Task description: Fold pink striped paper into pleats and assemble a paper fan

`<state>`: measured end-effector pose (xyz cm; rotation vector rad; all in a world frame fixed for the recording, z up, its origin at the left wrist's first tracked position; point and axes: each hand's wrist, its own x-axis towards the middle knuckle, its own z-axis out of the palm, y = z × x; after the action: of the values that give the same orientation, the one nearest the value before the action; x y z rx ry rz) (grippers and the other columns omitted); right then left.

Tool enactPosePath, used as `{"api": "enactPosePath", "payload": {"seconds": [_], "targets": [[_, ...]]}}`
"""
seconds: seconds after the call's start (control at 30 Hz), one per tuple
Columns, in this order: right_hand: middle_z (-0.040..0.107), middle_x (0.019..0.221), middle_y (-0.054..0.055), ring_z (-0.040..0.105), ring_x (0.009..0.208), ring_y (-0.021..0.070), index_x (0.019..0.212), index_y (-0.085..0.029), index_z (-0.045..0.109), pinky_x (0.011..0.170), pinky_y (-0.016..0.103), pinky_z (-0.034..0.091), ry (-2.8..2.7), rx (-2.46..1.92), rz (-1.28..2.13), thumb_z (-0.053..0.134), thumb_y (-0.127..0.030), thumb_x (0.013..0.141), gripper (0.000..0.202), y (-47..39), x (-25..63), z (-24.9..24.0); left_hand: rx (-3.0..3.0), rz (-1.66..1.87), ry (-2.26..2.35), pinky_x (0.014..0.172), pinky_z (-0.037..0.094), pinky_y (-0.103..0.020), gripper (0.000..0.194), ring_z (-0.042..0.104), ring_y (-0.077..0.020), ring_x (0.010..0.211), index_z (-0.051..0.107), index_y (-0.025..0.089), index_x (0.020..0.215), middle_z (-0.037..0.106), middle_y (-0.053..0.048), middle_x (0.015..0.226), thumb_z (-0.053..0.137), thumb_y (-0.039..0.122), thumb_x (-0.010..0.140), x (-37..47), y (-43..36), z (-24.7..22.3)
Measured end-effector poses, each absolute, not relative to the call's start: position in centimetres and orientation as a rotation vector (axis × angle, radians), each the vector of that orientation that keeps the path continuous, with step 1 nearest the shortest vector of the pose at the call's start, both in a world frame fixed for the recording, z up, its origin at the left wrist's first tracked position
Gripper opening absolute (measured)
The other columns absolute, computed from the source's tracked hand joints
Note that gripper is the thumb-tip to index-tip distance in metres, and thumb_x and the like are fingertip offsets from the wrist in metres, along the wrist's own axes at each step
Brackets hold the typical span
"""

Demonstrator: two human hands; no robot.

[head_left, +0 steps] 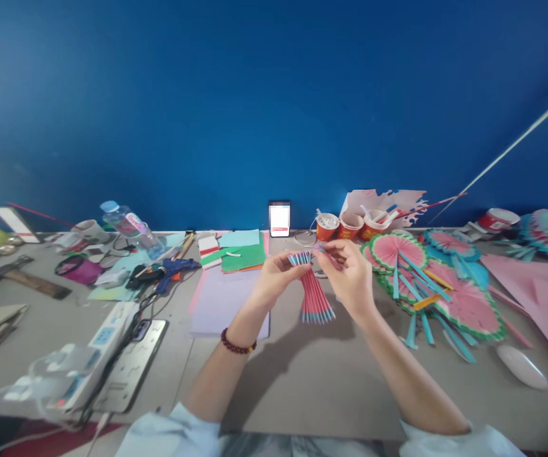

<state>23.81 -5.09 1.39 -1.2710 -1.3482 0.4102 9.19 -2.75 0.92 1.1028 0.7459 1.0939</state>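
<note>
A pleated pink paper fan (316, 295) with pale blue edges hangs above the desk, gathered at its top and spread at its lower end. My left hand (280, 273) pinches its upper end between thumb and fingers. Close beside it on the right, my right hand (350, 270) has its fingertips pressed together at the fan's top corner, on something small that I cannot make out. A beaded bracelet (238, 343) circles my left wrist.
Finished paper fans (397, 251) lie at the right, behind a white mouse (522, 367). Red cups (327, 226) and an upright phone (279, 219) stand by the blue wall. Lilac paper (228, 304), a blue glue gun (171, 273) and a power strip (105, 346) lie left.
</note>
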Motion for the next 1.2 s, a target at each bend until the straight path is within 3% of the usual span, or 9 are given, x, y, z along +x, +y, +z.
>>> {"api": "enactPosePath", "payload": {"seconds": [0.17, 0.4, 0.67, 1.2], "targets": [[0.064, 0.068, -0.001, 0.064, 0.060, 0.0147, 0.086, -0.021, 0.053, 0.058, 0.026, 0.053, -1.300, -1.242, 0.451, 0.065, -0.036, 0.077, 0.021, -5.2, 24.0, 1.6, 1.073, 1.083, 0.732, 0.065, 0.045, -0.024, 0.025, 0.058, -0.0115, 0.066, 0.070, 0.014, 0.082, 0.068, -0.004, 0.077, 0.079, 0.027, 0.062, 9.3, -2.9, 1.0], [0.062, 0.064, -0.001, 0.060, 0.059, 0.0119, 0.070, -0.019, 0.057, 0.056, 0.022, 0.050, -1.352, -1.178, 0.380, 0.066, -0.029, 0.077, 0.015, -5.6, 23.8, 1.9, 1.074, 1.090, 0.700, 0.067, 0.046, -0.025, 0.026, 0.060, -0.0125, 0.069, 0.070, 0.013, 0.084, 0.068, -0.004, 0.077, 0.078, 0.026, 0.063, 9.3, -2.9, 0.8], [0.062, 0.061, -0.001, 0.058, 0.053, 0.0109, 0.064, -0.018, 0.057, 0.052, 0.022, 0.049, -1.281, -1.165, 0.415, 0.067, -0.032, 0.076, 0.021, -5.7, 23.5, 1.9, 1.095, 1.107, 0.698, 0.067, 0.048, -0.025, 0.026, 0.060, -0.0122, 0.069, 0.069, 0.014, 0.084, 0.068, -0.005, 0.080, 0.078, 0.027, 0.064, 9.6, -3.1, 0.7], [0.070, 0.072, 0.003, 0.066, 0.066, 0.0156, 0.073, -0.019, 0.065, 0.062, 0.027, 0.055, -1.341, -1.195, 0.335, 0.065, -0.028, 0.077, 0.009, -5.8, 23.0, 0.9, 1.099, 1.143, 0.724, 0.067, 0.047, -0.025, 0.025, 0.060, -0.0129, 0.070, 0.070, 0.015, 0.083, 0.069, -0.005, 0.080, 0.077, 0.027, 0.063, 9.7, -3.2, 0.6]]}}
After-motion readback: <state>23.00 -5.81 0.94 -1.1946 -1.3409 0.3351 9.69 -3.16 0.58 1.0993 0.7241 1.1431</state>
